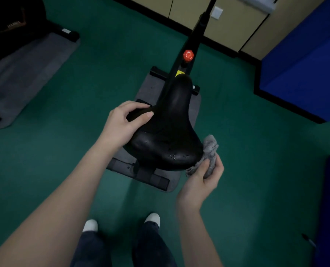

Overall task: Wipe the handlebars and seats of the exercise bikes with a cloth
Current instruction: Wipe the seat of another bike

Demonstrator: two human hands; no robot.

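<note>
Right now the left hand point(124, 122) grips the left flank of the black seat point(168, 130), thumb on top, fingers curled under the edge. Right hand point(202, 178) clutches the bunched grey cloth point(210, 151) against the seat's rear right edge. The bike stands on a grey mat point(195, 106) on the green floor point(256, 151), mid-room, front toward the far wall.

Risks as I see them:
- Cloth is wadded, so little of it meets the surface. Likely leaves streaks, and the top and nose of the seat look untouched by it at this point.
- Scuffs or droplets near the rear of the seat; can't tell which. If it's cracked vinyl, the cloth may snag.
- Left hand covers a patch of the flank; that patch gets skipped unless the grip shifts.
- Hard sideways wipe could twist the seat on its post if the clamp is loose; clamp isn't visible.
- Handlebars out of view, not yet confirmed done.
- Red knob point(188, 55) on the frame ahead: easy to knock when reaching forward.
</note>
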